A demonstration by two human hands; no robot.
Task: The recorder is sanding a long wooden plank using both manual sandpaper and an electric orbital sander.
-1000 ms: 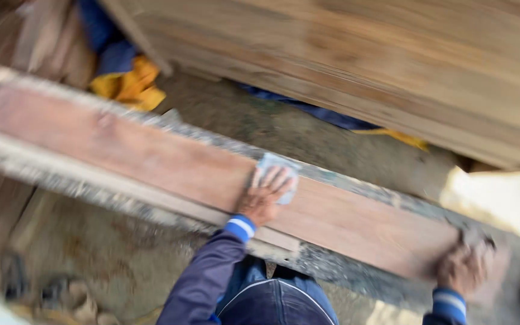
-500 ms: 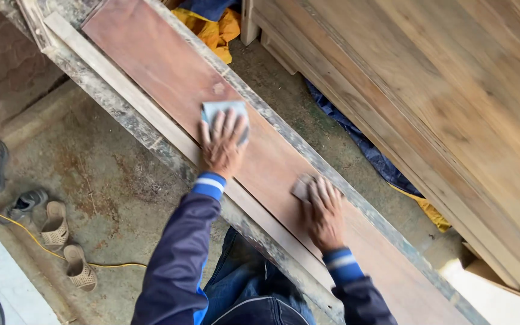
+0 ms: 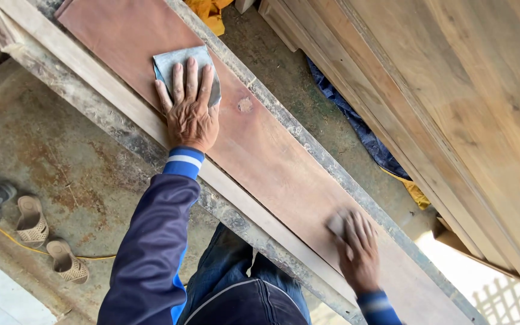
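Here the person bends over a long reddish-brown board (image 3: 260, 150) that runs slantwise across a dusty, grey-stained frame (image 3: 121, 129). The left hand (image 3: 189, 111) lies flat on the board near its upper end, fingers stretched out and a little spread, pressing down a grey sheet of sandpaper (image 3: 173, 63) — it is pinned under the fingers rather than gripped, and its upper edge and a corner show beyond the fingertips. Just beside that hand, to the right on the board, sits a pale round patch (image 3: 245, 105).

The right hand (image 3: 356, 250) rests lower down the same board, palm down, fingers loosely splayed over a small pale piece (image 3: 335, 224) — only a corner of it shows, so I cannot tell what it is. Both sleeves are dark blue with striped cuffs.

Past the board stands a big panel of light wood (image 3: 452, 102), with blue and yellow cloth (image 3: 362, 135) on the ground beneath it. On the concrete floor (image 3: 61, 162) to the left lie tan sandals (image 3: 49, 241) and a yellow cord (image 3: 7, 238).
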